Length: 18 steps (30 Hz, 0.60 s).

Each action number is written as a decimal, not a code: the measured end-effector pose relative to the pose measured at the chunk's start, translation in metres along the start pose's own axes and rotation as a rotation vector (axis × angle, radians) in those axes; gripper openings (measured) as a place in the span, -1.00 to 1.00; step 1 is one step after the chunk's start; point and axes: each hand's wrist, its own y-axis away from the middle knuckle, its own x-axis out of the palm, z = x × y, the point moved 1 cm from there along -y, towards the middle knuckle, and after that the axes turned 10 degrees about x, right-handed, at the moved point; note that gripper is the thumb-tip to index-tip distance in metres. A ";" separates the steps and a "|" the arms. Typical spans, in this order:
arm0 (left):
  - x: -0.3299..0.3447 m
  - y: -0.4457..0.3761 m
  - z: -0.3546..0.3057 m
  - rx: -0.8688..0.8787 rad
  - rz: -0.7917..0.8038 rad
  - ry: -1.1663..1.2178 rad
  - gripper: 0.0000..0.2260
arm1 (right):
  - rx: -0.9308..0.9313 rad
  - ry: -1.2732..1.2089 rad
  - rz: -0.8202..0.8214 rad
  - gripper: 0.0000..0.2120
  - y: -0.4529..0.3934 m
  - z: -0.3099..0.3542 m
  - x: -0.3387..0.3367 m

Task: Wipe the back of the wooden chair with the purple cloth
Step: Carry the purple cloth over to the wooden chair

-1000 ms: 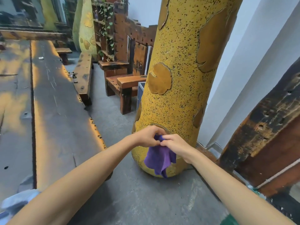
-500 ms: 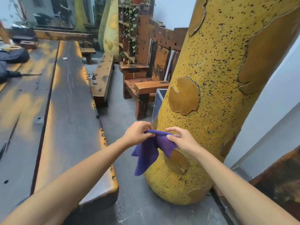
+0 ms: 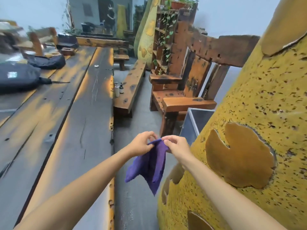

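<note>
Both hands hold the purple cloth (image 3: 152, 165) by its top edge in front of me; it hangs down folded. My left hand (image 3: 142, 143) pinches the left corner and my right hand (image 3: 176, 144) pinches the right one, close together. The wooden chair (image 3: 187, 80) stands ahead at the right, a couple of steps away, its seat and armrest facing me. Its tall back (image 3: 222, 50) of rough dark planks rises behind and is partly hidden by the yellow pillar.
A big yellow speckled pillar (image 3: 249, 130) fills the right side. A long dark wooden table (image 3: 58, 122) runs along the left, with dark bags on it. A low bench (image 3: 131, 85) with two bottles (image 3: 118, 88) lies ahead. A metal box (image 3: 194, 123) sits beside the chair.
The view has lifted and turned toward the chair. Both hands rose with the cloth, which has been spread a little and hangs longer.
</note>
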 end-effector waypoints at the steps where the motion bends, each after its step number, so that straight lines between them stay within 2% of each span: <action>1: 0.000 -0.014 0.012 -0.015 0.036 0.003 -0.73 | 0.012 -0.012 0.004 -0.83 -0.021 0.004 0.004; 3: -0.001 -0.044 0.033 -0.084 0.043 0.034 -0.67 | 0.013 0.006 0.029 -0.82 -0.061 0.012 0.010; 8: -0.005 -0.099 0.057 -0.104 -0.018 0.052 -0.90 | 0.013 0.119 -0.017 -0.79 -0.132 0.040 0.018; 12: -0.012 -0.151 0.077 -0.095 -0.099 0.034 -0.98 | 0.033 0.095 -0.048 -0.85 -0.181 0.062 0.017; 15: -0.010 -0.191 0.092 -0.092 -0.097 0.041 -0.91 | 0.109 -0.024 -0.060 -0.80 -0.215 0.069 0.015; 18: -0.011 -0.250 0.120 -0.129 -0.022 0.137 -0.87 | 0.227 -0.215 -0.104 -0.72 -0.271 0.075 0.012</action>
